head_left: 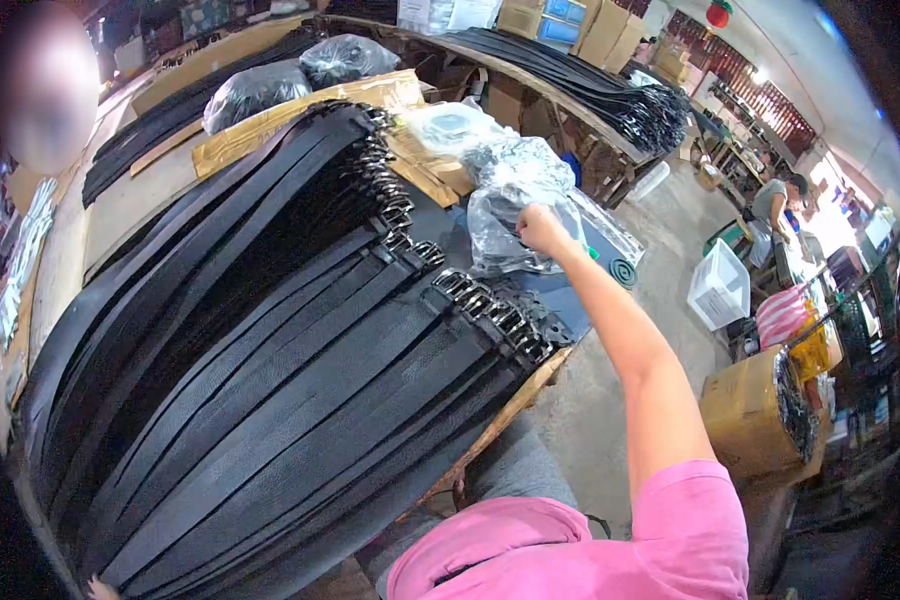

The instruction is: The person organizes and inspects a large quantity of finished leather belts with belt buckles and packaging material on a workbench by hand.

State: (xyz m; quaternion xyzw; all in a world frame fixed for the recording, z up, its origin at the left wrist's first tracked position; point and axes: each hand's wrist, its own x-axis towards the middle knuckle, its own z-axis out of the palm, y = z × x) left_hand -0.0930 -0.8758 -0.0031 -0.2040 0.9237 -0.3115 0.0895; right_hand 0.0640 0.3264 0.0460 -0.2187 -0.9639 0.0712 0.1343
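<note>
Black leather belts [300,370] lie side by side in thick rows across the table, their metal buckles [485,312] lined up toward the right edge. My right hand [542,232] is stretched out over a crumpled clear plastic bag [510,235] beyond the buckles. Its fingers are curled closed, with a small dark bit at the fingertips that I cannot make out. At the bottom left, only a small part of my left hand [100,588] shows beside the far ends of the belts; its grip is hidden.
Flattened cardboard [260,130] and black plastic bags [345,62] lie behind the belts. More belts [570,85] hang over another table. On the floor side are a white bin [720,285] and a cardboard box [755,415]. A co-worker [775,215] bends over a bench at right.
</note>
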